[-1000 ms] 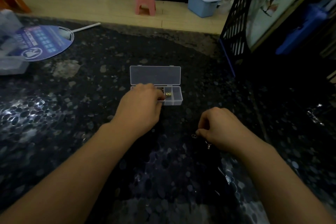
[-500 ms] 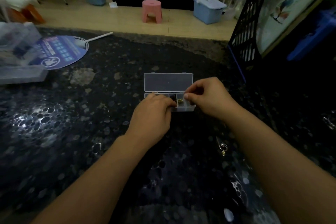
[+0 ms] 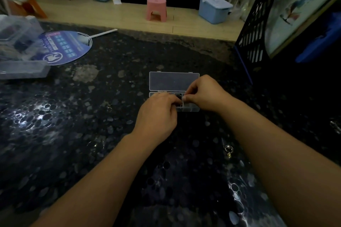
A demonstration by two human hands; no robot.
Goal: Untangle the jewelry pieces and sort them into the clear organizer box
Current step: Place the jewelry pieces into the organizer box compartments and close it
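The clear organizer box (image 3: pixel 188 109) lies open mid-table with its lid (image 3: pixel 173 81) folded back. My left hand (image 3: pixel 158 114) covers the box's left compartments, fingers curled on it and holding it in place. My right hand (image 3: pixel 204 94) is over the right compartments. Its fingertips pinch something small and pale right beside my left fingertips; the jewelry piece in the pinch is mostly hidden. A small earring (image 3: pixel 228 150) with a gold dangle lies on the dark table near my right forearm.
A blue paper fan (image 3: pixel 64 48) and a clear plastic container (image 3: pixel 20 55) sit at the far left. A black mesh rack (image 3: pixel 258 29) stands at the right. The table's far edge (image 3: pixel 166 35) drops to the floor, where there are a pink stool and bins.
My right hand lifted a piece from the table in front of me and carried it to the box. It now pinches close against my left fingertips. My left hand stayed on the box.
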